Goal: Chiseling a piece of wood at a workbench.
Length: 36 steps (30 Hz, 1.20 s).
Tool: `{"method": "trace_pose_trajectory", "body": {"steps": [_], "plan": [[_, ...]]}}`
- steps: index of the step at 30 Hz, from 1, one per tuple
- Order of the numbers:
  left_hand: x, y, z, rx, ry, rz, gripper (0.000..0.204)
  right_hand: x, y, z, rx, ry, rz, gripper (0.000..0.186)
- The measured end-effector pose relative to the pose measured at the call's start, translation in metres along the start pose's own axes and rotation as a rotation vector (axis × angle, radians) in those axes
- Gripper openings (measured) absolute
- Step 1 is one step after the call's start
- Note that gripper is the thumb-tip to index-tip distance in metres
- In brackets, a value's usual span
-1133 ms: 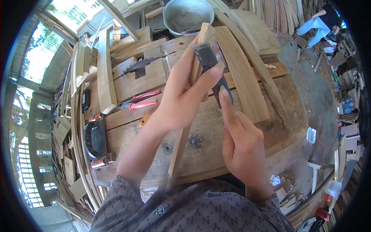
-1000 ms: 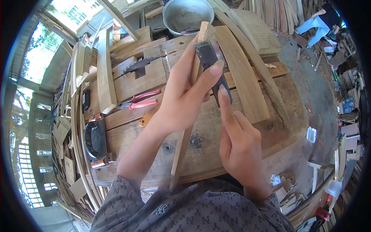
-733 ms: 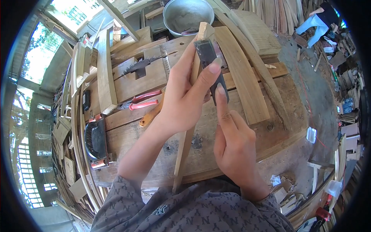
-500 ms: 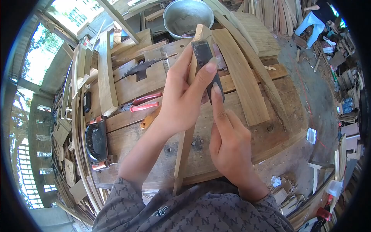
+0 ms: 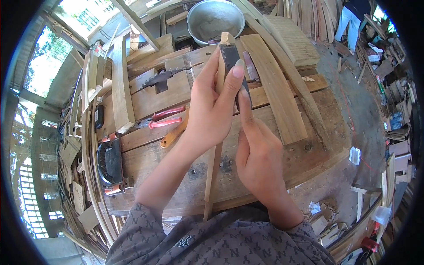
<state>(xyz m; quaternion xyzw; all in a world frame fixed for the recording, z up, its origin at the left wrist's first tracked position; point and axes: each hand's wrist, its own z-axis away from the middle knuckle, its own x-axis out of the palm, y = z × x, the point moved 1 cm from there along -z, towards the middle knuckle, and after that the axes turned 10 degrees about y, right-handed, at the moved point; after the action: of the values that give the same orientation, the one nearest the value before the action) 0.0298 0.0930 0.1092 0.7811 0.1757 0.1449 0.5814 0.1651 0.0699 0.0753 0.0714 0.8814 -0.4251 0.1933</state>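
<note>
A person's left hand [image 5: 211, 110] closes around a narrow wooden strip [image 5: 213, 154], the fingers stretched up along it and the fingertips pressing a small dark flat block [image 5: 230, 59] against the strip's upper end; the right hand [image 5: 258, 157] is partly curled, its index finger extended and laid against the block's lower edge, the remaining fingers folded toward the palm; whether the right thumb touches the strip cannot be told. Both forearms rise from the lower edge in patterned grey sleeves [image 5: 212, 240], the hands meeting above the middle of a rough plank workbench [image 5: 168, 90]; the strip runs near upright from the person's chest to just below a metal bowl [image 5: 215, 20] at the bench's far side. Red-handled pliers [image 5: 161, 119] and a wooden-handled tool [image 5: 174, 134] lie just left of the left wrist; a saw blade [image 5: 159, 78] stands up through a slot in the bench; a dark power tool [image 5: 110, 163] rests at the left edge; a broad plank [image 5: 274, 88] lies at the right, with a second person [image 5: 351, 17] standing well beyond.
</note>
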Motion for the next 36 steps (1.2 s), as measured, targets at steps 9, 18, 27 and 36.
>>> {"method": "trace_pose_trajectory", "body": {"steps": [9,18,27,36], "plan": [[-0.005,-0.001,-0.004,-0.081,-0.006,0.111,0.037,-0.006,0.004,0.006,0.013,-0.043,-0.030,0.079],[-0.007,0.007,-0.005,-0.165,-0.143,0.229,0.050,-0.025,-0.001,0.000,0.034,-0.102,0.050,0.068],[-0.010,0.007,-0.005,-0.194,-0.210,0.272,0.050,-0.035,0.001,-0.001,0.023,-0.120,0.091,0.068],[-0.008,0.006,-0.001,-0.150,-0.250,0.249,0.050,-0.039,-0.001,0.001,0.003,-0.123,0.134,0.069]]}}
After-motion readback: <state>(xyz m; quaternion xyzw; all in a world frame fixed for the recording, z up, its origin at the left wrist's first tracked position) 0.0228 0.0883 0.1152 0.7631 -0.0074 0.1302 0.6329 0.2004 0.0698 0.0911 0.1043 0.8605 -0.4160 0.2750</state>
